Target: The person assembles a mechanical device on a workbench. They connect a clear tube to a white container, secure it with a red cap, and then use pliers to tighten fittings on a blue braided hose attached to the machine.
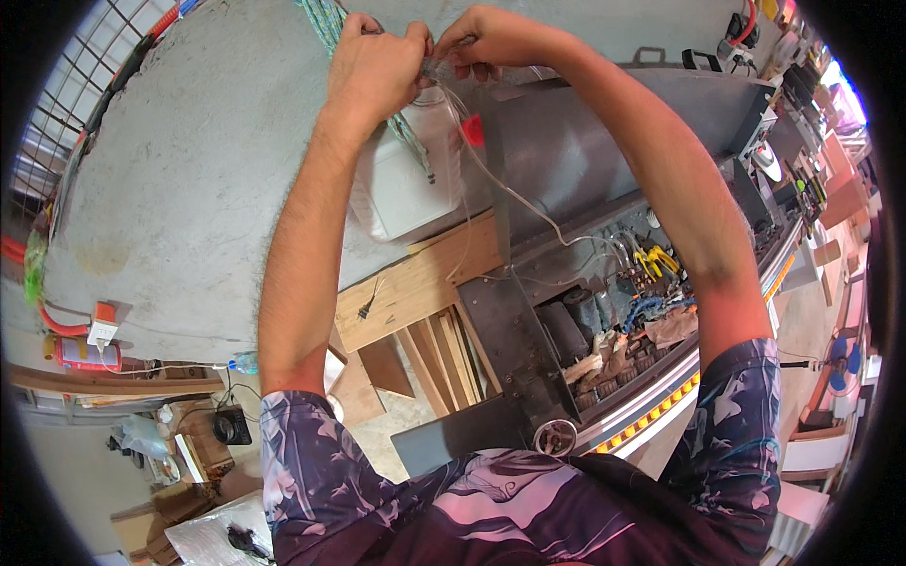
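Both arms reach up to the top of the view, the hands close together over the neck of a white plastic jug (411,184). My left hand (376,68) is closed with its back toward me, so its grip is hidden. A green-and-white braided rope (411,149) passes behind that hand and hangs in front of the jug. Beside it, my right hand (486,42) has its fingertips pinched at a thin pale cord (491,174). The cord loops down from between the hands to the tool tray at the right.
A dark metal machine bed (585,141) stands behind, next to a grey wall (189,170). Its tray holds yellow-handled pliers (656,261) and several loose parts. Below the jug lies a wooden board (377,307); a small handwheel (555,438) sits close to my body.
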The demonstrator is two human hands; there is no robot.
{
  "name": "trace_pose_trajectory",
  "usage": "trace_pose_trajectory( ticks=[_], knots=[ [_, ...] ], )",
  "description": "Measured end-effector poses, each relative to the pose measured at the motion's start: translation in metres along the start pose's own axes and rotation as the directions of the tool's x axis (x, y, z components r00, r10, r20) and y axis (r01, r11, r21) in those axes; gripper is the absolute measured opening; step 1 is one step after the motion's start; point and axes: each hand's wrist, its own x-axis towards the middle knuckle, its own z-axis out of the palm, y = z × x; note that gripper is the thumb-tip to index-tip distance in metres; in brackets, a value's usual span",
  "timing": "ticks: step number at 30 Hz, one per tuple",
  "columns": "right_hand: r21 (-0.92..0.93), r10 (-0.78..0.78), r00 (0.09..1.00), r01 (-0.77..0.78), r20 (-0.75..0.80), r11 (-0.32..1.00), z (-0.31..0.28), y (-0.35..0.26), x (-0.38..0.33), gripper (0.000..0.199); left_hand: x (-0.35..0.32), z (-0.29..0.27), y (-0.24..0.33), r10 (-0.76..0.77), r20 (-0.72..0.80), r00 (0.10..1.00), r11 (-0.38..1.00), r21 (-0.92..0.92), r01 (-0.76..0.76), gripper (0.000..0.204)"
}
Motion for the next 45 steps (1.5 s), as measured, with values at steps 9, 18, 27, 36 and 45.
trace_pose_trajectory(
  ticks=[9, 18, 27, 36, 45],
  knots=[
    [0.393, 0.172, 0.984, -0.142, -0.041, 0.908, -0.037, 0.008, -0.028, 0.039, -0.001, 0.006, 0.001, 0.002, -0.092, 0.996, 0.998, -0.06, -0.008, 0.02],
    [0.533, 0.164, 0.986, -0.153, 0.028, 0.832, -0.064, 0.012, -0.024, 0.042, -0.001, -0.004, 0.004, -0.033, 0.031, 0.999, 0.999, 0.024, 0.032, 0.02],
    [0.518, 0.113, 0.994, -0.098, 0.001, 0.85, -0.066, 0.016, -0.022, 0.043, -0.001, -0.005, 0.004, -0.031, 0.009, 0.999, 0.999, 0.02, 0.031, 0.022],
    [0.403, 0.131, 0.986, -0.08, -0.102, 0.912, -0.066, 0.001, -0.05, 0.034, -0.001, -0.005, 0.004, -0.054, -0.01, 0.998, 0.997, -0.051, 0.054, 0.022],
    [0.215, 0.183, 0.978, -0.158, -0.104, 0.964, -0.064, 0.019, -0.063, 0.033, 0.001, -0.007, 0.005, -0.097, 0.014, 0.995, 0.994, -0.054, 0.098, 0.021]
  ],
)
